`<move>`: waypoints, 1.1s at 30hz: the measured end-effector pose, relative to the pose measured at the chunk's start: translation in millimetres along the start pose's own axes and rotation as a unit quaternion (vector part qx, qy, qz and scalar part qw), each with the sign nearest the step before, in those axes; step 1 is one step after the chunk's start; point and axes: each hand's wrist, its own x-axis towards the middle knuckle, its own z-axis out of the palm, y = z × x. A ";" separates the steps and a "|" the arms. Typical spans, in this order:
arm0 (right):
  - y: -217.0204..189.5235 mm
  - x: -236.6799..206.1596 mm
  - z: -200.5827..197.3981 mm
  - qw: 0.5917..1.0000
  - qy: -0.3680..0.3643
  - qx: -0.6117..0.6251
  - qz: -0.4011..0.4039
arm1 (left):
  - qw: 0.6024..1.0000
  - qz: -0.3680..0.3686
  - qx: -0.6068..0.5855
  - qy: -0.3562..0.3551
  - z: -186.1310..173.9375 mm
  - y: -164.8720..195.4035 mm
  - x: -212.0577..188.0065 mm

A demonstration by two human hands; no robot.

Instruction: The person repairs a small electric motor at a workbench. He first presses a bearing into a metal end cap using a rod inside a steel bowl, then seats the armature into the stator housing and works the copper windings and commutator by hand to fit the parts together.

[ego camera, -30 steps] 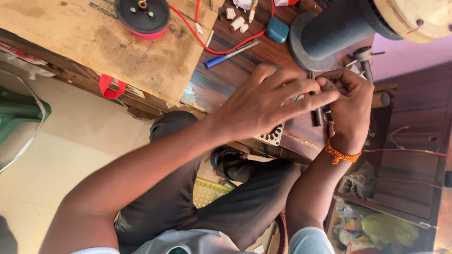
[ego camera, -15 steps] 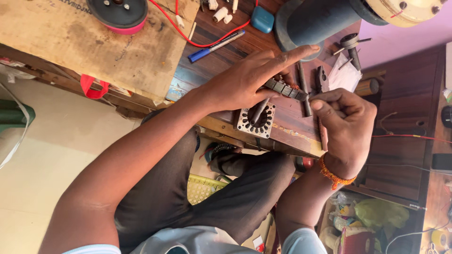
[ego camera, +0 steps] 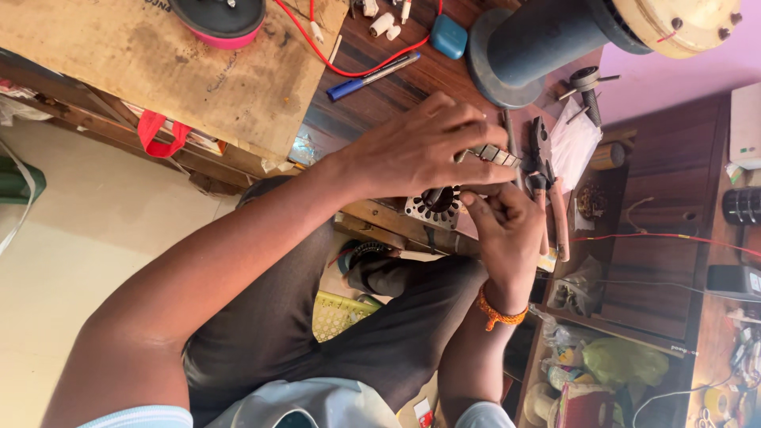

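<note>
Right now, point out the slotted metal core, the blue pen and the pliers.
slotted metal core point(ego camera: 434, 209): head view, toothed rim below the left hand.
blue pen point(ego camera: 372, 77): head view, mid-barrel.
pliers point(ego camera: 547, 178): head view, near the pivot.

bright, even daylight, soft shadows under the arms, sharp centre, slight blur toward edges.

Much of the slotted metal stator core point(ego camera: 432, 210) is covered by the left hand point(ego camera: 420, 147) and the right hand point(ego camera: 503, 230), so its full outline cannot be made out. Whatever is pinched in the right fingertips is too small to be told. The row of metal bits point(ego camera: 495, 155) is partly hidden under the left fingers. The black wheel with the pink rim point(ego camera: 218, 20) and the cream flanged drum point(ego camera: 682, 24) are cut off by the top edge. The pliers point(ego camera: 547, 178) are partly masked by the right hand.
</note>
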 end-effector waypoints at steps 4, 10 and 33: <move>2.9 -4.9 -2.4 0.996 -0.019 0.079 0.020 | 0.991 0.076 0.105 0.027 -0.6 5.9 -0.5; -30.2 -5.9 -40.5 0.994 -0.030 -0.106 -0.006 | 0.994 0.015 0.106 0.033 -5.6 13.6 -2.6; -16.9 96.4 -35.8 0.989 -0.106 0.070 -0.079 | 0.966 -0.231 -0.100 0.055 -0.6 44.0 -2.2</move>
